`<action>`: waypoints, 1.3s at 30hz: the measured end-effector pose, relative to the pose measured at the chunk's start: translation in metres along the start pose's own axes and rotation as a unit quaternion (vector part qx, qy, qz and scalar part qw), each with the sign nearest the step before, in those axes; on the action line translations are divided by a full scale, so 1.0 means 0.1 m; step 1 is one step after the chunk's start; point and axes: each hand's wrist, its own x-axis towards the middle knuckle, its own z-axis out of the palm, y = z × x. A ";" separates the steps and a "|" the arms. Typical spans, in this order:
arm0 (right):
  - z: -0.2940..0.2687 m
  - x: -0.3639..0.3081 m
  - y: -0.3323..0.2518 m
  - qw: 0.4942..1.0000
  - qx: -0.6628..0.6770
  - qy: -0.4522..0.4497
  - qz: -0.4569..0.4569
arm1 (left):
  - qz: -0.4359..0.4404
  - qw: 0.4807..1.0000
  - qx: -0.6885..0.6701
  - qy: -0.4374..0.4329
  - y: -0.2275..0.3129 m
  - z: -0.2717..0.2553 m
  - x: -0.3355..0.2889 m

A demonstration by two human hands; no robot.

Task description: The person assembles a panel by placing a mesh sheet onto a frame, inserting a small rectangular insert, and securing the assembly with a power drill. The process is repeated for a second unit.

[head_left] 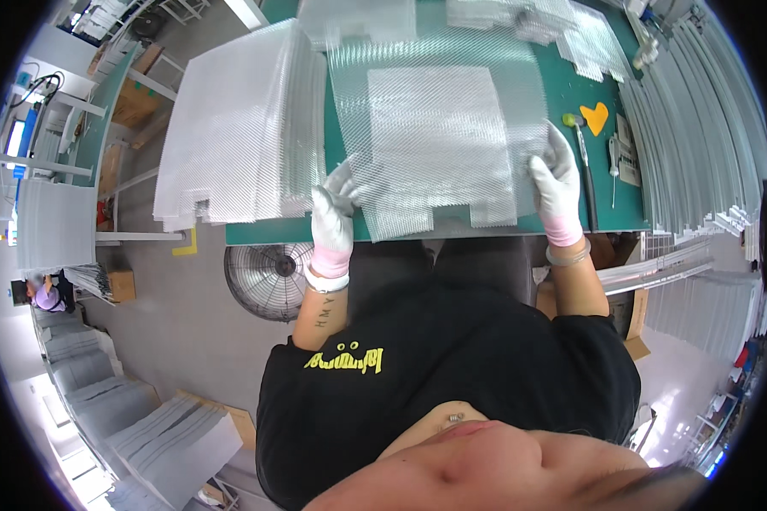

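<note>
A translucent ribbed plastic sheet (524, 94) lies in front of me, with a smaller whitish notched sheet (439, 128) showing within its outline. My left hand (336, 209), in a white glove with a pink cuff, is at the sheet's left edge. Its thumb stands apart from the fingers, whose tips reach the edge. On the opposite side my right hand (557, 186), gloved alike, has its thumb and fingers around the right edge; the sheet partly blurs the fingertips. Just left of my left hand stands a tall stack of similar sheets (230, 128).
The green worktable (601, 192) carries a hammer (581, 145), an orange heart-shaped piece (595, 119) and a screwdriver (614, 162) at right. Many upright sheets (690, 128) line the right side. More plastic pieces (520, 17) lie at the back. A floor fan (273, 281) stands below the table's left.
</note>
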 end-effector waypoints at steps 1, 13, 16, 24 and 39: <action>0.02 -0.07 0.02 0.997 -0.073 0.002 -0.008 | -0.091 0.989 0.091 0.077 -0.05 -0.07 -0.06; 0.05 -0.19 0.18 0.874 -0.478 -0.019 -0.091 | 0.013 0.741 0.671 0.016 -0.13 0.35 -0.01; 0.02 -0.14 0.30 0.863 -0.496 -0.026 -0.093 | -0.031 0.718 0.695 0.010 -0.25 0.34 0.07; -0.05 -0.12 0.49 0.820 -0.561 -0.041 -0.108 | -0.031 0.696 0.717 -0.002 -0.36 0.25 0.07; -0.23 0.49 0.03 0.748 -0.651 -0.130 -0.015 | -0.016 0.659 0.751 -0.035 -0.19 0.29 0.25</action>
